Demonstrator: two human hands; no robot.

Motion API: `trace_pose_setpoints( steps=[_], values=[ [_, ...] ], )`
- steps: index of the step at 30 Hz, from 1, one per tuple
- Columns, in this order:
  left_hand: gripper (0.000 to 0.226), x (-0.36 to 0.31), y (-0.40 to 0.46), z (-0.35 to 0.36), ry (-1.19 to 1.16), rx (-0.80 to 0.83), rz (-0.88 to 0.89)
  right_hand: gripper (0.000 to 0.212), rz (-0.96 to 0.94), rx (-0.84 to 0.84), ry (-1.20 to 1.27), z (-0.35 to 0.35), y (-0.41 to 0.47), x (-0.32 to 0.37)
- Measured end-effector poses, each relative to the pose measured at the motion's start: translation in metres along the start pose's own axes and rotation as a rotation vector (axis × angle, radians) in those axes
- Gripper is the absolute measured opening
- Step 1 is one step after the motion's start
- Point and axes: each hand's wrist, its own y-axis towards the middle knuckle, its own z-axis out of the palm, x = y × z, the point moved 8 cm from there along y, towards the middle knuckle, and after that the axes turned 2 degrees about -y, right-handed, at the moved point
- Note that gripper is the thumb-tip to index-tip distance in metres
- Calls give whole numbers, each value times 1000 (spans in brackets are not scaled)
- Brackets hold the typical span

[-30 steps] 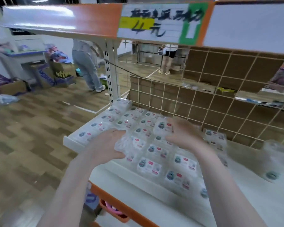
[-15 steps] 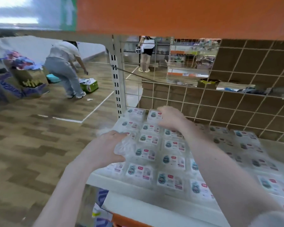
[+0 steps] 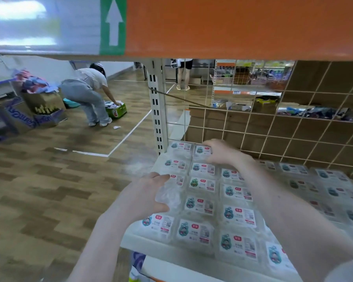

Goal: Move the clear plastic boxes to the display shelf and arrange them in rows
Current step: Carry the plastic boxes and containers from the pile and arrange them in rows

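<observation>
Several clear plastic boxes (image 3: 200,206) with white labels lie in rows on the white display shelf (image 3: 151,244). My left hand (image 3: 145,195) grips a clear plastic box (image 3: 168,197) above the shelf's left edge, fingers and thumb curled round it. My right hand (image 3: 220,152) reaches to the back left corner and rests on a labelled box (image 3: 201,150) in the rearmost row, fingers bent over it. Whether it grips that box is unclear.
A wire grid back panel (image 3: 293,127) closes the shelf behind. An orange upper shelf (image 3: 232,27) hangs low overhead. A slotted upright post (image 3: 157,110) stands at the back left corner. A person (image 3: 86,92) bends over a green box on the wooden floor beyond.
My right hand has reached farther back, from the middle rows to the rearmost corner box. My left hand keeps hold of its box. The view has dropped under the upper shelf.
</observation>
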Motion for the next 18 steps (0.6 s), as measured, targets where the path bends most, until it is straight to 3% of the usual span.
trace_pose_setpoints(
  steps=[5, 12, 18],
  values=[
    [76, -1, 3, 0, 12, 21, -5, 61, -20, -6, -9, -2, -2, -6],
    [73, -7, 8, 1, 13, 48, -9, 40, -13, -37, 30, -5, -6, -13],
    [69, -11, 11, 3, 6, 75, -22, 44, -20, -59, 47, -7, -12, -11]
  ],
)
